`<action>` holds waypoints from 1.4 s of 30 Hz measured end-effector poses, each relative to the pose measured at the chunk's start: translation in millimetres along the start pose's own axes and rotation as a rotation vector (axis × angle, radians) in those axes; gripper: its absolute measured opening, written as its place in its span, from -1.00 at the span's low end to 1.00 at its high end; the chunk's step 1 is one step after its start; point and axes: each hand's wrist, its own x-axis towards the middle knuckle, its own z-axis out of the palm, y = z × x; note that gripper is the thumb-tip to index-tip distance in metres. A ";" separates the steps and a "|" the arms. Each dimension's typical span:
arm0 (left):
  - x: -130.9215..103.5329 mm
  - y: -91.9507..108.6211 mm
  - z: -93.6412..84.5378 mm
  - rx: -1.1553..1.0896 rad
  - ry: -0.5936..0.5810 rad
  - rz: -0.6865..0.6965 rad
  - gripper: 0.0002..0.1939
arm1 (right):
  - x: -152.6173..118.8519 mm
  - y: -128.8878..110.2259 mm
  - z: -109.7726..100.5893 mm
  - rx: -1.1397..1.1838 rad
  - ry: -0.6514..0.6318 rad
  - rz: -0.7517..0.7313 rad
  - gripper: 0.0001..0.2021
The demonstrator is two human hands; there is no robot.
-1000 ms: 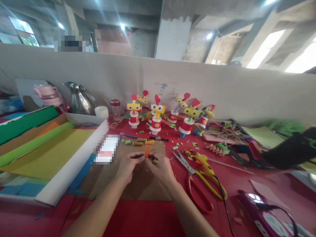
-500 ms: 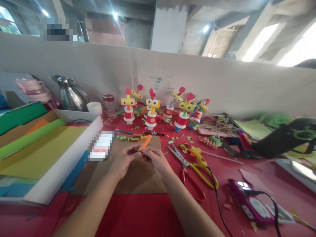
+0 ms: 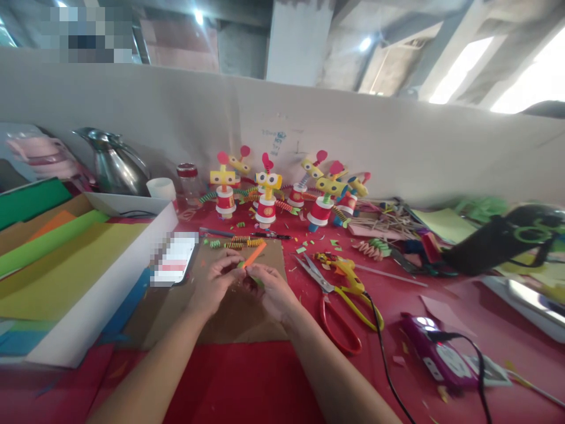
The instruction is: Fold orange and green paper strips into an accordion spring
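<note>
Only the head cam here, so: I'm pinching a little orange paper strip (image 3: 253, 255) between both hands over the brown cardboard sheet (image 3: 229, 318) — my left hand (image 3: 215, 281) is clamping its lower end with thumb and fingertips closed together, my right hand (image 3: 270, 288) is closed on the same end along with a bit of green paper, and the free end is sticking up and away from me. I'm working it right over the cardboard, probably so the red table (image 3: 247, 383) isn't catching the mess, and the scissors (image 3: 329, 300) and yellow glue gun (image 3: 348, 272) are lying just to my right, within easy grab. The finished paper-cup figures (image 3: 267, 197) are standing at the back by the wall, out of the way. Compared with a second ago, the strip is tilting over more to the right instead of standing nearly upright — and my view is drifting, so everything is sitting further left and higher.
</note>
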 end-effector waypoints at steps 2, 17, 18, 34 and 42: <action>-0.1 0.2 -1.6 0.032 -0.053 0.034 -0.85 | -1.1 -0.2 0.3 0.006 0.000 0.000 -0.82; -1.5 0.4 4.1 -0.156 -0.052 -0.128 -0.72 | 0.5 0.0 0.4 -0.068 0.112 -0.103 -0.81; -1.4 0.3 4.6 -0.177 -0.052 -0.148 -0.68 | 1.4 1.9 0.2 -0.076 0.144 -0.113 -0.81; 0.5 2.4 9.0 -0.450 0.024 -0.357 -0.66 | -0.8 5.4 4.9 -0.392 0.251 -0.284 -0.81; 1.7 -7.5 10.0 -0.648 0.053 -0.422 -0.74 | -1.0 12.7 7.1 -0.439 0.217 -0.329 -0.75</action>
